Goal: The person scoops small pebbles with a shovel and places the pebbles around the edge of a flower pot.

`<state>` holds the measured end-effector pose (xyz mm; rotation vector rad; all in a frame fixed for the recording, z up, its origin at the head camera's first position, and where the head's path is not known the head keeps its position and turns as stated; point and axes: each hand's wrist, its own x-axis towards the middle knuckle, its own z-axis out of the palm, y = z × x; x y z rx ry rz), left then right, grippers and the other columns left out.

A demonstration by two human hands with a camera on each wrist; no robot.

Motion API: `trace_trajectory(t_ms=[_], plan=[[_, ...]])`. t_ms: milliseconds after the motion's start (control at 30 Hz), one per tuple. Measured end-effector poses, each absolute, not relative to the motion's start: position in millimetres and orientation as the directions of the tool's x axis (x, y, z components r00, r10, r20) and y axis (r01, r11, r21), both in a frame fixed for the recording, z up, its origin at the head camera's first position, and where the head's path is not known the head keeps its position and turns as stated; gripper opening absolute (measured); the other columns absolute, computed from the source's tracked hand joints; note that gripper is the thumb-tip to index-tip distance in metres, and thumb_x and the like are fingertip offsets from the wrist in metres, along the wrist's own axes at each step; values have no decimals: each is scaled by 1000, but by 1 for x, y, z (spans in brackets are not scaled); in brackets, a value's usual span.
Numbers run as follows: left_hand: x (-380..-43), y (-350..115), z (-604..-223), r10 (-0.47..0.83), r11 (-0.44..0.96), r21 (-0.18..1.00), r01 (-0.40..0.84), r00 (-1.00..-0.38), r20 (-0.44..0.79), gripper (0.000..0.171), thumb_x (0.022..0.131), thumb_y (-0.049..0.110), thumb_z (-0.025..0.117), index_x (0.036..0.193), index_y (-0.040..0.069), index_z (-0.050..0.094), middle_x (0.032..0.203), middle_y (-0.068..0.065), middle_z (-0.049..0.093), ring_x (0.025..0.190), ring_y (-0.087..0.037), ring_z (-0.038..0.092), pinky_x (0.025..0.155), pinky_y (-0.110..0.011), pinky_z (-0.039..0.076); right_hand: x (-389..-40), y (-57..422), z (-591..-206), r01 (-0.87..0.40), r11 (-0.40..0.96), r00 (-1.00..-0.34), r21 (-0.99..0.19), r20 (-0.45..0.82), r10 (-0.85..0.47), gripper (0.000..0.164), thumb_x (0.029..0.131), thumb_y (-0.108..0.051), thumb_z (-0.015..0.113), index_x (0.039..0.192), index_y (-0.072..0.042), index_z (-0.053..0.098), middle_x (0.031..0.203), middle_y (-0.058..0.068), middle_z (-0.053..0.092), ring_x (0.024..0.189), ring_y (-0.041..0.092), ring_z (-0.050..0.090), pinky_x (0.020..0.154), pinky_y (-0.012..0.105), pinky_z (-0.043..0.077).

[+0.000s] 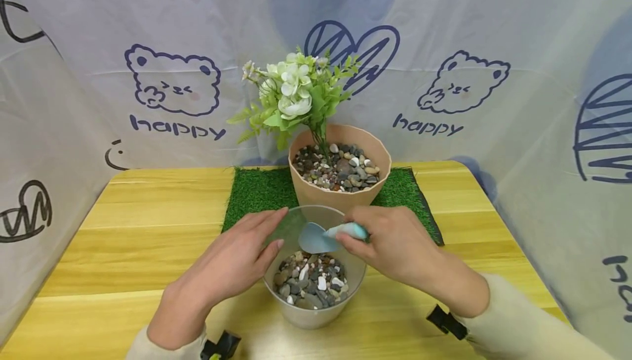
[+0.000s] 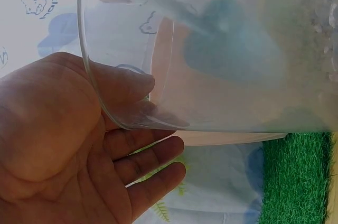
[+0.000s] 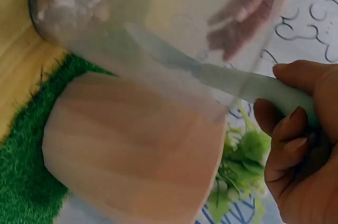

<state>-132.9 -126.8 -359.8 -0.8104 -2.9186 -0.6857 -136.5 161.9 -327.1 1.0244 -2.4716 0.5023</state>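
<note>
My right hand [image 1: 395, 236] grips the pale handle of a light blue hand trowel [image 1: 316, 238]. The trowel's blade points down inside a clear plastic bucket [image 1: 340, 299], just above pebbles [image 1: 311, 283] at its bottom. No stones can be made out on the blade. At the bucket's left rim is my left hand [image 1: 237, 256], with fairly straight fingers. Its thumb [image 2: 129, 83] and forefinger show through the clear wall in the left wrist view; the other fingers lie apart below the bucket's outline. How firmly they touch the rim I cannot tell.
Behind the bucket, a peach flowerpot [image 1: 326, 198] holds pebbles and a bunch of white artificial flowers [image 1: 295, 88]. It stands on a green turf mat [image 1: 261, 192] on the wooden table [image 1: 148, 217]. Printed white cloth [image 1: 178, 14] hangs around the table.
</note>
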Motion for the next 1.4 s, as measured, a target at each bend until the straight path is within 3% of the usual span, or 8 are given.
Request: trace_trajectory(t_ms=[233, 400, 533, 767, 933, 1033, 1267, 1400], plan=[[-133, -127, -361, 476, 768, 413, 490, -868, 144, 60, 108, 26, 61, 163, 11, 42, 160, -13, 51, 146, -36, 50, 122, -57, 41, -136, 147, -341, -741, 671, -588, 30, 452, -670, 30, 92, -32, 81, 77, -19, 58, 62, -11, 52, 48, 2, 40, 41, 19, 34], [-134, -126, -361, 477, 768, 411, 491, -867, 145, 60, 108, 26, 61, 162, 11, 42, 159, -13, 52, 146, -35, 50, 122, -57, 42, -134, 138, -346, -740, 667, -585, 85, 409, -701, 31, 94, -33, 80, 77, -18, 58, 65, -8, 59, 48, 7, 46, 41, 22, 39], [-134, -127, -361, 479, 767, 410, 494, -865, 146, 59, 108, 26, 61, 163, 12, 42, 159, -13, 52, 146, -35, 50, 122, -57, 43, -132, 134, -346, -766, 641, -583, 54, 361, -728, 24, 95, -33, 79, 84, -18, 63, 73, -8, 66, 50, 5, 50, 43, 20, 40], [-134, -128, -361, 486, 761, 411, 502, -861, 152, 59, 108, 26, 60, 163, 11, 42, 159, -13, 52, 146, -35, 50, 121, -57, 43, -133, 133, -337, -800, 590, -594, -110, 286, -752, 17, 96, -33, 78, 93, -17, 71, 80, -10, 70, 55, 1, 51, 47, 17, 39], [-134, -128, -361, 485, 762, 413, 498, -862, 146, 59, 109, 26, 59, 163, 11, 42, 159, -13, 52, 146, -35, 50, 122, -56, 42, -136, 141, -327, -812, 558, -583, -170, 231, -779, 15, 97, -34, 77, 95, -19, 74, 85, -12, 73, 59, -1, 52, 52, 19, 46], [-134, -128, -361, 483, 764, 417, 492, -865, 137, 59, 109, 26, 58, 163, 12, 41, 160, -13, 51, 147, -34, 49, 122, -56, 42, -138, 148, -322, -807, 566, -590, -169, 218, -777, 15, 97, -35, 77, 95, -20, 74, 84, -13, 72, 59, -2, 50, 52, 20, 46], [-133, -127, -360, 482, 762, 416, 497, -863, 148, 60, 108, 25, 59, 163, 11, 41, 160, -13, 51, 147, -34, 49, 122, -56, 42, -140, 153, -319, -744, 667, -660, -51, 217, -719, 23, 98, -35, 75, 84, -21, 63, 71, -13, 61, 50, 2, 39, 43, 20, 31], [-134, -127, -361, 482, 762, 414, 497, -863, 148, 60, 108, 25, 59, 163, 11, 40, 160, -13, 51, 147, -34, 49, 123, -56, 41, -142, 153, -325, -725, 685, -684, -72, 182, -706, 24, 97, -34, 76, 82, -21, 63, 71, -13, 62, 51, 2, 42, 44, 21, 34]])
